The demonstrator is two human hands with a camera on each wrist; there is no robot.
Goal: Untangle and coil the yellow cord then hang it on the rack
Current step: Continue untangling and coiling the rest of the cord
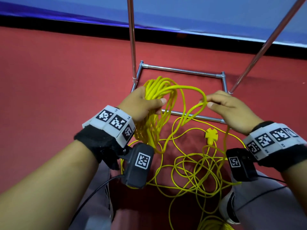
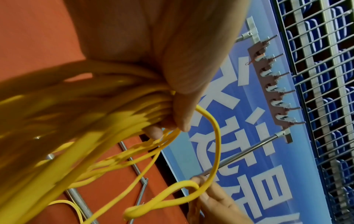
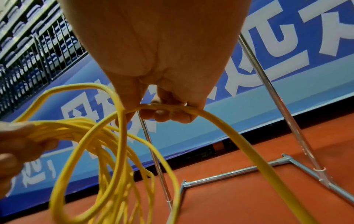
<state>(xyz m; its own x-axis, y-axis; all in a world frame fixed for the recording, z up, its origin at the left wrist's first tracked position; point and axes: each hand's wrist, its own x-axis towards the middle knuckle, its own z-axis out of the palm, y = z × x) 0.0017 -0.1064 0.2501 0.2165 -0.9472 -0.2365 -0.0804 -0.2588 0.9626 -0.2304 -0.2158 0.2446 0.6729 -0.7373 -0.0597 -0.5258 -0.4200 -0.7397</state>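
My left hand [image 1: 146, 102] grips a thick bundle of coiled loops of the yellow cord [image 1: 157, 90], which hang down past the wrist; the same bundle [image 2: 134, 109] fills the left wrist view. My right hand [image 1: 221, 103] pinches a single loop of the cord [image 3: 164, 108] a short way to the right. More cord lies tangled on the red floor [image 1: 196, 171] below the hands, with its yellow plug [image 1: 211, 133] among the strands. The metal rack [image 1: 181, 70] stands just beyond the hands; its row of hooks [image 2: 275, 84] shows in the left wrist view.
The rack's two upright poles [image 1: 131, 37] rise to either side above its floor frame. A blue banner wall [image 1: 182, 12] runs behind it, with railings and blue seats [image 2: 325, 75] beyond. My legs and a shoe [image 1: 227, 208] are at the bottom, close to the loose cord.
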